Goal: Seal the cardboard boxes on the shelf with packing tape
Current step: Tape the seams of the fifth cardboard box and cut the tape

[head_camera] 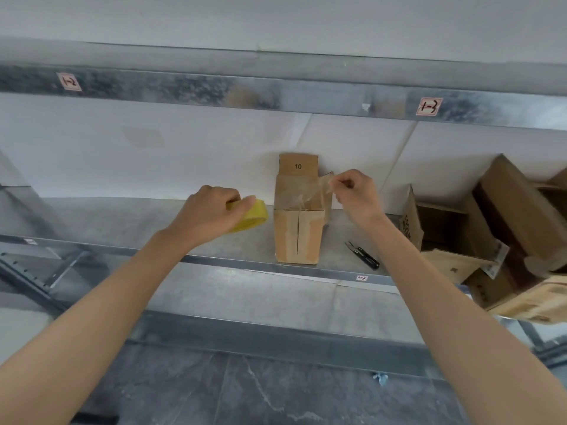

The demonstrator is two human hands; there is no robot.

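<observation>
Left hand (211,210) grips tape roll (250,215) beside box (299,231).

Item 1: we logged a grey metal shelf (122,222), its front rail bearing 1 small white label (362,277). On it we counted 1 narrow cardboard box (299,237) standing upright near the middle, marked 10 on its raised flap; 1 pair of black snips (363,255) lying to its right; and a heap of open boxes (445,234) at the far right, several tilted.
</observation>
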